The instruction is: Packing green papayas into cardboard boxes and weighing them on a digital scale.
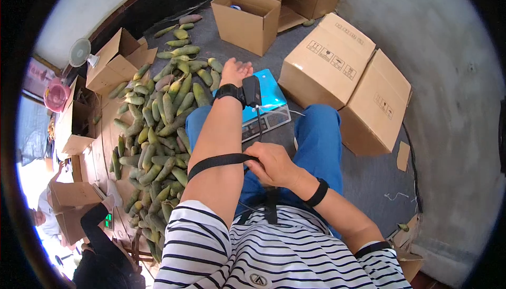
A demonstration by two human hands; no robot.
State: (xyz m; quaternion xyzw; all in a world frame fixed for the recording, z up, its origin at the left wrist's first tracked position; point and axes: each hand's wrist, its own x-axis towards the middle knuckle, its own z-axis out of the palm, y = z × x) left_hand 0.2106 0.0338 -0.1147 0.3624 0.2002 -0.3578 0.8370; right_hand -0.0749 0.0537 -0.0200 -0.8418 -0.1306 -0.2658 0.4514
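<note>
My right hand (272,164) pinches the end of a black strap (215,164) looped around my left forearm. Stretched out ahead, my left hand (236,72) holds nothing; its fingers are loosely curled and slightly apart. A black band with a small black box (252,91) sits at the left wrist, and a dark cable hangs from the box. Beneath that wrist is a digital scale with a blue plate (270,85), partly covered by the arm. A thin whitish tie (280,110) lies across the scale's front edge. To the left spreads a big pile of green radishes (158,115).
Two closed cardboard cartons (324,59) stand right of the scale. Beyond it is an open-topped carton (245,24). More boxes (114,61) and a fan (80,52) line the left. A person in black (106,249) and another person (49,214) are at lower left.
</note>
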